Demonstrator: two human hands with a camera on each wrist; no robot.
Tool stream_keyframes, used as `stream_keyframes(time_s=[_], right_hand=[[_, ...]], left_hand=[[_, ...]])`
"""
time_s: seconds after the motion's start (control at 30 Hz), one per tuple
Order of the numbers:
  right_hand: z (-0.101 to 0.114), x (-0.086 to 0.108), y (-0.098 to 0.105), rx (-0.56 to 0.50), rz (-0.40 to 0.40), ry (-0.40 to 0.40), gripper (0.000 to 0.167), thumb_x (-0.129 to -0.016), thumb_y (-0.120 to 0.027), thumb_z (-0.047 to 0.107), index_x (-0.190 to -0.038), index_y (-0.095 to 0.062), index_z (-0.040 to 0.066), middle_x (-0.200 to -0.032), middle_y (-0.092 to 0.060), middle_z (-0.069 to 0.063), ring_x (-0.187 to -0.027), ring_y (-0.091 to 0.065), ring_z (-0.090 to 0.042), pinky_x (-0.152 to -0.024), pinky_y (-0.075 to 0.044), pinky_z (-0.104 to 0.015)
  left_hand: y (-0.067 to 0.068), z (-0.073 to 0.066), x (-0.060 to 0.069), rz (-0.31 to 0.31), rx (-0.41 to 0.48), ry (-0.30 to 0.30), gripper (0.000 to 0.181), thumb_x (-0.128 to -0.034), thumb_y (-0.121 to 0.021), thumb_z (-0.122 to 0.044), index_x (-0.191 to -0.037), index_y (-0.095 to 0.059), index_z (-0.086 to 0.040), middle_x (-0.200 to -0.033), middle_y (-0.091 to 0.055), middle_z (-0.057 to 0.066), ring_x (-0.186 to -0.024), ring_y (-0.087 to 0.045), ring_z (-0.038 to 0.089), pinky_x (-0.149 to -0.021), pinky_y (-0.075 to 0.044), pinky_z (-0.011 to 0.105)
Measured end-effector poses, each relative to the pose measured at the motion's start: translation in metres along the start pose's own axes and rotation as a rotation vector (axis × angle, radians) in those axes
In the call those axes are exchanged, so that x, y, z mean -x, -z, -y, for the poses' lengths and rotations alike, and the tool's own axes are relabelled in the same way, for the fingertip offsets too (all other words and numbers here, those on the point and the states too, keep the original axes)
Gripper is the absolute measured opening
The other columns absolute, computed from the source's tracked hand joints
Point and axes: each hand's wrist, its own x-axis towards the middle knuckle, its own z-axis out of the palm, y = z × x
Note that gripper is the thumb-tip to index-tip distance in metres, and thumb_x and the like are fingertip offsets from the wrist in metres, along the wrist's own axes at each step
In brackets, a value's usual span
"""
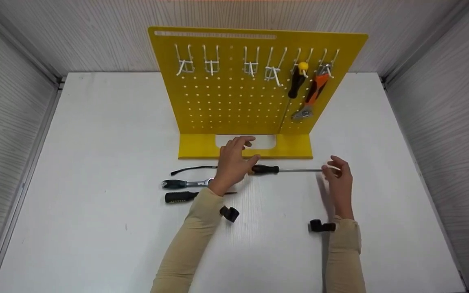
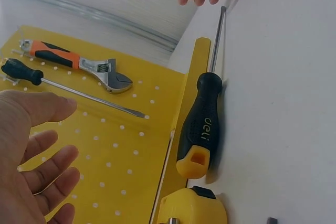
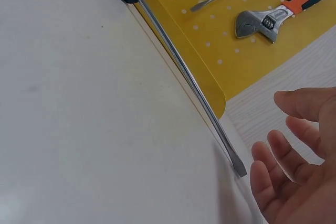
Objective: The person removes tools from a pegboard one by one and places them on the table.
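A flathead screwdriver with a black and yellow handle (image 2: 202, 121) lies on the white table, parallel to the pegboard's base. My left hand (image 1: 233, 162) hovers by its handle end, thumb and fingers apart, holding nothing. Near the blade tip (image 3: 239, 167) is my right hand (image 1: 339, 183), its fingers loosely bent and apart from the blade in the right wrist view. A yellow tape measure (image 2: 194, 205) sits just behind the handle in the left wrist view; in the head view my left hand hides it.
The yellow pegboard (image 1: 234, 93) stands at the back with several white hooks. On it hang another screwdriver (image 1: 296, 82) and an orange adjustable wrench (image 1: 316, 87). Left on the table lie a thin black cord (image 1: 193, 168), a ratchet-like tool (image 1: 174, 184) and a black-handled pointed tool (image 1: 180, 197).
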Motion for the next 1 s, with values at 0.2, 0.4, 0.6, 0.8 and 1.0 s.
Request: stream_keyframes(time_s=[0.2,0.4,0.6,0.8,1.0], right_hand=[[0.003,0.001,-0.004,-0.139,0.014,0.061,0.054,-0.095,-0.061,0.022,-0.144,-0.04,0.014,-0.138,-0.049,-0.009,-0.113,-0.052,-0.011,-0.087,-0.047,-0.013],[0.011,0.0,-0.011,-0.19,0.02,0.079,0.062,-0.094,-0.062,0.027,-0.149,-0.033,0.018,-0.146,-0.043,-0.004,-0.131,-0.046,-0.017,-0.104,-0.043,-0.026],[0.023,0.0,-0.029,-0.229,0.072,0.08,0.066,-0.096,-0.058,0.029,-0.152,-0.023,0.02,-0.152,-0.036,-0.002,-0.137,-0.041,-0.019,-0.113,-0.035,-0.039],[0.033,-0.002,-0.05,-0.266,0.184,0.097,0.07,-0.097,-0.056,0.032,-0.154,-0.017,0.022,-0.157,-0.028,-0.001,-0.142,-0.035,-0.018,-0.115,-0.033,-0.038],[0.051,0.003,-0.062,-0.235,0.311,0.138,0.069,-0.1,-0.05,0.027,-0.155,-0.009,0.017,-0.16,-0.018,-0.008,-0.147,-0.025,-0.021,-0.117,-0.029,-0.038]], left_hand=[[0.003,-0.005,-0.006,0.012,0.06,-0.013,0.05,-0.0886,-0.069,-0.028,-0.133,-0.052,-0.013,-0.12,-0.059,0.005,-0.112,-0.054,0.028,-0.097,-0.036,0.043],[0.007,-0.011,-0.013,0.04,0.112,-0.045,0.057,-0.088,-0.07,-0.032,-0.137,-0.047,-0.013,-0.128,-0.056,0.006,-0.119,-0.05,0.025,-0.104,-0.037,0.043],[0.005,-0.013,-0.023,0.107,0.248,-0.03,0.068,-0.087,-0.07,-0.039,-0.144,-0.04,-0.015,-0.142,-0.047,0.006,-0.131,-0.042,0.023,-0.11,-0.035,0.042],[0.002,-0.019,-0.035,0.142,0.421,0.036,0.076,-0.0853,-0.072,-0.038,-0.148,-0.034,-0.019,-0.151,-0.039,0.003,-0.139,-0.035,0.02,-0.115,-0.029,0.045],[0.002,-0.031,-0.048,0.184,0.449,0.04,0.083,-0.0849,-0.071,-0.042,-0.152,-0.027,-0.022,-0.156,-0.032,-0.003,-0.145,-0.028,0.017,-0.118,-0.025,0.046]])
